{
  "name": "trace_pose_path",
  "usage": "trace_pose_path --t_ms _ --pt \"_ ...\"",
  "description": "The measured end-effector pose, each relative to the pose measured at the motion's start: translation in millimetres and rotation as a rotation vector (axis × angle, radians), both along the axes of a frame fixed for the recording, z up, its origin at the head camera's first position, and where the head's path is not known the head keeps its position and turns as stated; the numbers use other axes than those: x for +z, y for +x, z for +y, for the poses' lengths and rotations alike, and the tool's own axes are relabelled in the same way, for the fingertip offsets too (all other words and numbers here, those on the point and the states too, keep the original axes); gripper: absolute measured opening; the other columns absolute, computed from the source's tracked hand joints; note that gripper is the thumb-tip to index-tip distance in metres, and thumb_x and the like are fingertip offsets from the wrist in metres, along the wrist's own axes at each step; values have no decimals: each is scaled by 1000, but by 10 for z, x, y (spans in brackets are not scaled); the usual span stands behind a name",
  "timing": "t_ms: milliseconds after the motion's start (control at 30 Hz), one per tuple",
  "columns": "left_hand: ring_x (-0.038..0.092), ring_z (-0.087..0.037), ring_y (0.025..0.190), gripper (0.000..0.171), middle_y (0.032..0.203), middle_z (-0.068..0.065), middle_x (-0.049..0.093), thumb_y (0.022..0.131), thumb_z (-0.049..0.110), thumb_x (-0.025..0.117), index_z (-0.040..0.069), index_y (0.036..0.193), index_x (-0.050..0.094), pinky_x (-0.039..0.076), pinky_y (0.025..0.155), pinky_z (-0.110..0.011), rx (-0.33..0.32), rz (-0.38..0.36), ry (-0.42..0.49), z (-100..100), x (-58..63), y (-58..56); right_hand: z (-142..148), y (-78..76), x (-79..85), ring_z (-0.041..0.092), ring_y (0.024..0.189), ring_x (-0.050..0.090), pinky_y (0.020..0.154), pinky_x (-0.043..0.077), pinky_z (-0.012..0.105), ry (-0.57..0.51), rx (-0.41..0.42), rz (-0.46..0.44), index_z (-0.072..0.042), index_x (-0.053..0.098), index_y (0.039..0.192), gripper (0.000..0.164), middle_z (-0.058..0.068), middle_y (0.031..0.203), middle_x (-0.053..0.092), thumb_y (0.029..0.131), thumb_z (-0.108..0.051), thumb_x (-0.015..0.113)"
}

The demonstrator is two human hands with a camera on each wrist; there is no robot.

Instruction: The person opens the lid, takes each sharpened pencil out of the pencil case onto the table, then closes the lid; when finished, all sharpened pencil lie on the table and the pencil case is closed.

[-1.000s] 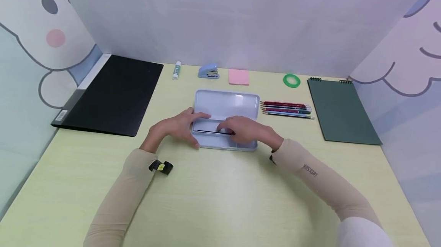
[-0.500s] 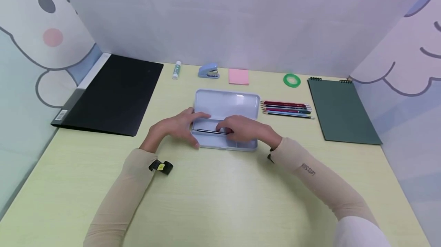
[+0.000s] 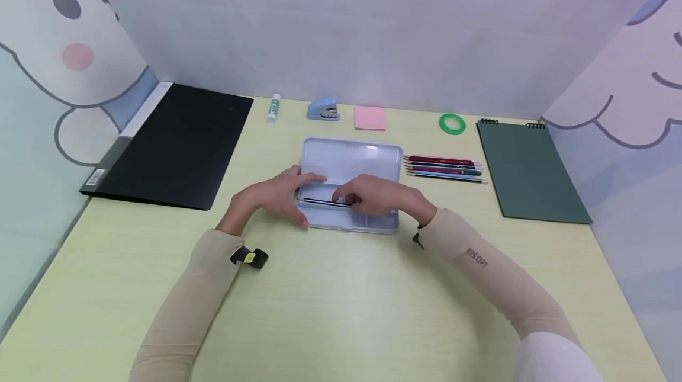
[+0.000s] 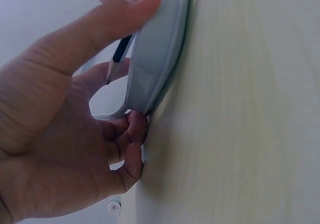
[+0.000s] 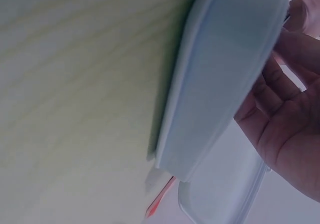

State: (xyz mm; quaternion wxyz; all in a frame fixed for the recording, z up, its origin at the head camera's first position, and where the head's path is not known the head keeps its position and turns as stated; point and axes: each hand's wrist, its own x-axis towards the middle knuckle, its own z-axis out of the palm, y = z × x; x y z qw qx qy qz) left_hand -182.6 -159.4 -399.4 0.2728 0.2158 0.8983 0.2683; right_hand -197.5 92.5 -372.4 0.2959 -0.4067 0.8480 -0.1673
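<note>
A pale blue pencil case (image 3: 351, 158) lies open on the table, its lid folded back toward the wall. My left hand (image 3: 277, 193) grips the left end, with the thumb along the front wall and the fingers around the end. Inside the tray lies a dark pencil with pale stripes (image 3: 319, 202), its sharpened tip (image 4: 111, 73) toward my left hand. My right hand (image 3: 375, 193) reaches over the tray with curled fingers and pinches this pencil; the palm hides its other end. The right wrist view shows the curled right fingers (image 5: 270, 92) above the case's front wall.
Several pencils (image 3: 444, 166) lie in a row right of the case, beside a dark green sketchpad (image 3: 533, 172). Along the back are a glue stick (image 3: 274, 108), a blue stapler (image 3: 323, 109), pink sticky notes (image 3: 370, 118) and green tape (image 3: 452, 124). A black folder (image 3: 176, 145) lies left.
My right hand has shifted slightly back toward the lid, and the pencil in the tray has moved slightly back with it. The left hand keeps its place on the case.
</note>
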Motion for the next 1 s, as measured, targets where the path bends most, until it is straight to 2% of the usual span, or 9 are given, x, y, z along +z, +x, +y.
trace_pose_path --t_ms 133,300,633,800,1000 --pt "44 -28 116 99 125 -14 41 67 34 91 29 152 40 40 94 -41 3 -4 -1 13 11 0 6 -13 5 17 88 58 85 48 30 -3 -1 -4 -17 65 132 39 1 99 68 95 -5 63" --pt "43 -29 117 99 127 -14 41 68 34 91 29 152 40 40 95 -43 3 -6 -3 15 21 3 29 -25 30 17 86 58 85 49 30 -5 12 33 -17 64 133 41 1 95 68 94 -2 62" --pt "43 -29 116 100 125 -15 41 67 35 92 30 152 40 41 93 -42 3 -7 -4 -3 18 10 130 -18 192 18 83 56 82 48 32 13 -9 90 -13 66 130 38 5 94 68 95 0 57" --pt "43 -29 115 100 124 -15 42 66 35 92 29 152 40 40 92 -41 -5 4 4 -6 7 6 283 -11 261 18 84 55 79 47 31 32 -39 101 -13 67 130 41 6 99 68 94 3 54" --pt "43 -30 116 100 124 -16 42 66 33 92 27 152 40 40 95 -43 -3 7 9 -7 6 7 555 -6 334 17 82 54 76 47 31 -8 -56 141 -11 69 125 39 6 93 67 92 6 59"
